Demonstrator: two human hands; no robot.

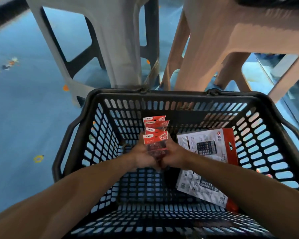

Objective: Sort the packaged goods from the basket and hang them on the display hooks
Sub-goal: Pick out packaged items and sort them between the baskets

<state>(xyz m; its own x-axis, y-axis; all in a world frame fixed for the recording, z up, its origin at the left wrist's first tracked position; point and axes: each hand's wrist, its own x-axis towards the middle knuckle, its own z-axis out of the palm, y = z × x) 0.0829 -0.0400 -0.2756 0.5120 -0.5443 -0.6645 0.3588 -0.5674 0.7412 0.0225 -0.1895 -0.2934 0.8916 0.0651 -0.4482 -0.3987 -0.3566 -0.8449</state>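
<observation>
In the head view, at frame centre inside the black basket point(179, 94), the left hand point(143, 157) and right hand point(174, 156) both grip the lower ends of a fanned stack of packets point(155, 135). These look light and floppy, probably best pinched near their stiffer red card headers. Their long axes run toward the top of the frame, headers farthest up.

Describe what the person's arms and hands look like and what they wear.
The left hand and right hand are ungloved, with no ring, watch or band seen. The left forearm and right forearm are uncovered down to the picture's edge: no sleeve shows. No markings show. Blur and the packets hide the fingertips.
</observation>
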